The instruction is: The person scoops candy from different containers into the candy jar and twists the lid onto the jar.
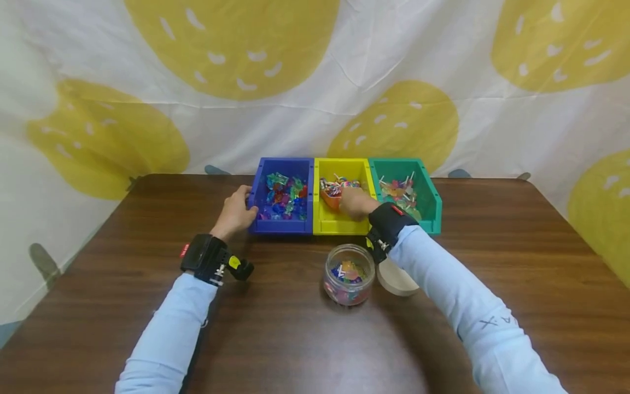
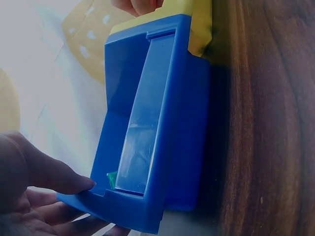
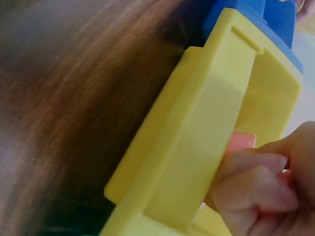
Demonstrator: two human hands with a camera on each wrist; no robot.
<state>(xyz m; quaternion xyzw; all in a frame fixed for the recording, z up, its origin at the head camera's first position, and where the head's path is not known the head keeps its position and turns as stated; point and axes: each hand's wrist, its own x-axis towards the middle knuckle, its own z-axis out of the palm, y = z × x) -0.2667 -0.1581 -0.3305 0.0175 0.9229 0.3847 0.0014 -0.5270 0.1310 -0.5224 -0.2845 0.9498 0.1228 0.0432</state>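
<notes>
My left hand (image 1: 235, 212) grips the side wall of the blue bin (image 2: 123, 206), thumb inside and fingers outside. Clear coloured gem-like pieces (image 1: 285, 200) lie in that bin. My right hand (image 1: 356, 202) reaches into the yellow bin (image 1: 339, 227), its fingers curled round an orange scoop (image 1: 331, 201). Small striped lollipop-shaped pieces (image 1: 334, 189) fill the scoop and lie around it. In the right wrist view only a bit of the scoop (image 3: 241, 141) shows beside the curled fingers; the handle is hidden.
Joined on the right, a green bin (image 1: 433, 200) holds small pastel pieces on sticks (image 1: 401, 191). Nearer stands an open clear jar (image 1: 348, 293) with mixed coloured pieces inside. A pale round lid (image 1: 397, 280) lies beside it, partly under my right forearm. A patterned cloth (image 1: 275, 126) hangs behind the table.
</notes>
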